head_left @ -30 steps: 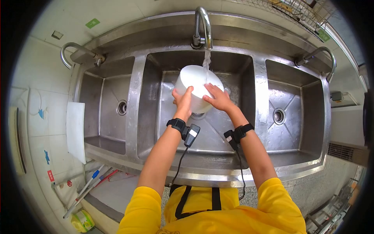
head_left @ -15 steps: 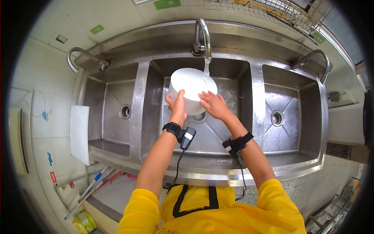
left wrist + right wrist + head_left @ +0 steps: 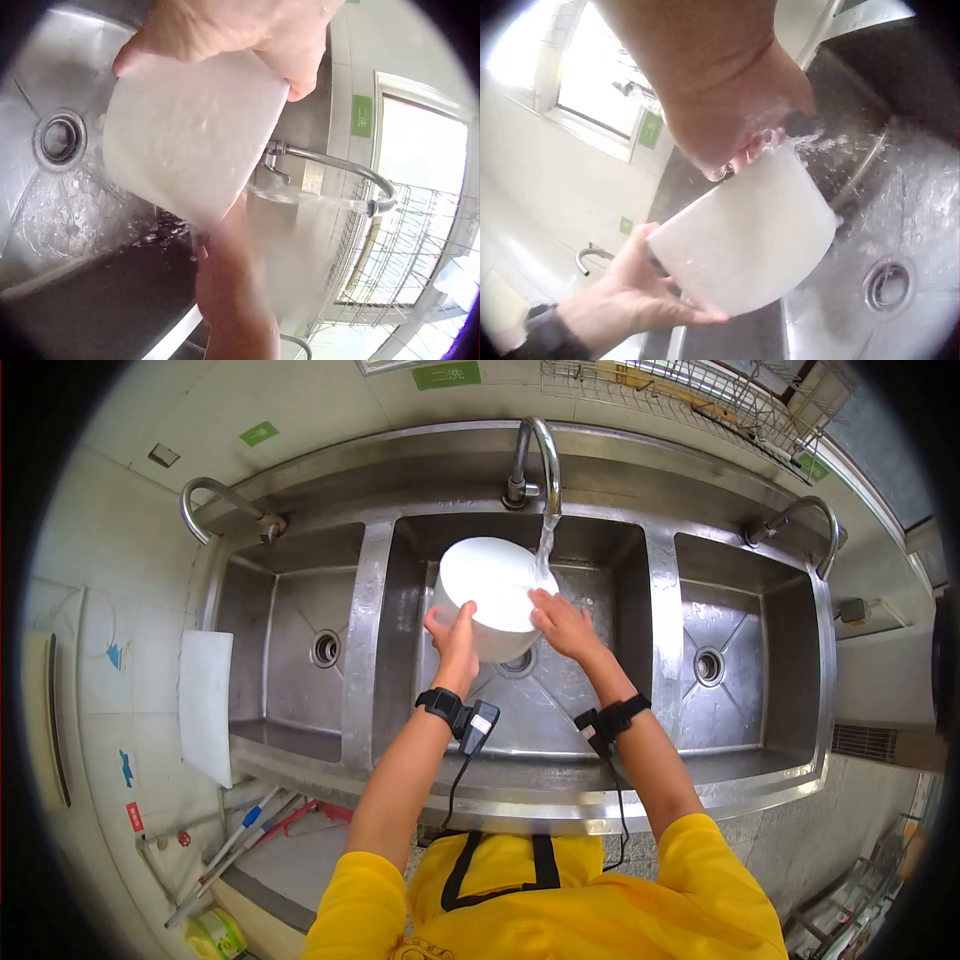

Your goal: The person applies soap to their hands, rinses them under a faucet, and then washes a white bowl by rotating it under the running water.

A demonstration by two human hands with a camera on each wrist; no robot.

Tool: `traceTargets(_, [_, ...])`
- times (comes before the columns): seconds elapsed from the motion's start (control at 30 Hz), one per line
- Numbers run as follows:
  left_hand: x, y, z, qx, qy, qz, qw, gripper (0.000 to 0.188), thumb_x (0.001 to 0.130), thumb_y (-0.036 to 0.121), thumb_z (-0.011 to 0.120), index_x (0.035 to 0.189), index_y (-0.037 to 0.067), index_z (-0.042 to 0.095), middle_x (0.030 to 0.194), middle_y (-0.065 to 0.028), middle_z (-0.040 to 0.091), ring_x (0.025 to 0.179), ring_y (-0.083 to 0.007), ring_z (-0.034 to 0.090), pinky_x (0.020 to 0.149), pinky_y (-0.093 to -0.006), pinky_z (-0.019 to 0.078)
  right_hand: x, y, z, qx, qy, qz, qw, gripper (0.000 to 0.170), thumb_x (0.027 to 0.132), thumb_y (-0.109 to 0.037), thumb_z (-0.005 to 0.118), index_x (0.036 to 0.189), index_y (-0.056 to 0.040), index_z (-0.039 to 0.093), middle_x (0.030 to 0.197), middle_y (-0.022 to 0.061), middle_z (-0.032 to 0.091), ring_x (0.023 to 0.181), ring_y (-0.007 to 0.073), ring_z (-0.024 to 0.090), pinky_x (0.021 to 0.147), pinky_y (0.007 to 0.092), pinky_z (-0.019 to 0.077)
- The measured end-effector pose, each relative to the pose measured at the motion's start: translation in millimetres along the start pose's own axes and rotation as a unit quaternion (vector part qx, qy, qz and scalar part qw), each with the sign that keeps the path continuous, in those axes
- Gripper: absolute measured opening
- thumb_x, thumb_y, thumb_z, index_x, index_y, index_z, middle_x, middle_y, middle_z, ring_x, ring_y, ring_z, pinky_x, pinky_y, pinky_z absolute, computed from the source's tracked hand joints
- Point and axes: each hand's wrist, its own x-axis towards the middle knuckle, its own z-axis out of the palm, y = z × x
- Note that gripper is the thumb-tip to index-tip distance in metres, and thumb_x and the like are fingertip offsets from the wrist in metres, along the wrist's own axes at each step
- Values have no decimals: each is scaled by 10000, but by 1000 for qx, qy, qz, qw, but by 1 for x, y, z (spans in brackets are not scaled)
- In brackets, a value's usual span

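A white round container [image 3: 488, 585] is held tilted above the middle sink basin, near water falling from the middle faucet [image 3: 550, 470]. The left hand [image 3: 456, 643] grips its left side, thumb at the rim and fingers around the outer wall. At the right rim lies the right hand [image 3: 562, 624], its fingers extended and touching the container beside the stream. In the left wrist view the left hand [image 3: 232, 30] spans the wet container [image 3: 191, 135]. Water splashes over the right hand [image 3: 739, 112] in the right wrist view; its fingertips are partly hidden behind the container's edge [image 3: 746, 232].
Side basins with drains [image 3: 326, 649] [image 3: 708, 667] flank the middle one, each with its own faucet [image 3: 225, 495]. A white board [image 3: 206, 708] stands at the left end. A wire rack [image 3: 690, 410] hangs at the upper right, and poles [image 3: 225, 860] lean at the lower left.
The container has shifted left relative to the faucet since the first frame, and the stream now falls at its right rim by the right hand. Both hands have moved with it.
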Motion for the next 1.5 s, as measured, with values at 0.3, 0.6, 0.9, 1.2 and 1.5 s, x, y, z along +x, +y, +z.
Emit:
traceTargets(0.3, [-24,8,-3,-11,-63,-17,998,770,704,333,627,1287,225,137,1292,-151,227,1155,-355,269,768,-620,328,14,-25,-6,-22,21,17,999,548,846,-418,345,1307,-123,317,1379,115,257,1271,276,238,943,612,180])
traceTargets(0.6, [-37,-7,-10,19,-135,7,991,759,697,237,648,1290,144,185,1267,-191,219,1134,-303,326,900,-411,354,38,0,-16,-7,60,83,995,562,856,-424,330,1348,-175,221,1403,117,191,1290,304,179,974,578,181])
traceTargets(0.9, [-34,-7,3,35,-126,29,991,786,709,249,645,1328,153,170,1268,-205,194,1140,-320,327,906,-402,363,3,-24,-8,-36,-7,-117,992,526,855,-377,380,1329,-174,279,1384,102,249,1269,308,234,971,556,201])
traceTargets(1.2, [-27,-4,25,30,-81,64,994,783,688,282,666,1322,162,222,1259,-220,205,1111,-326,364,871,-394,394,-25,-27,-11,-22,19,-159,987,469,859,-291,417,1310,-204,322,1372,82,282,1261,284,262,978,540,204])
traceTargets(1.5, [-24,2,35,51,-19,43,998,798,686,292,661,1324,182,195,1256,-231,182,1119,-355,351,871,-411,386,-42,17,-19,14,27,-57,998,433,871,-301,406,1290,-202,358,1356,47,323,1254,192,293,995,523,170])
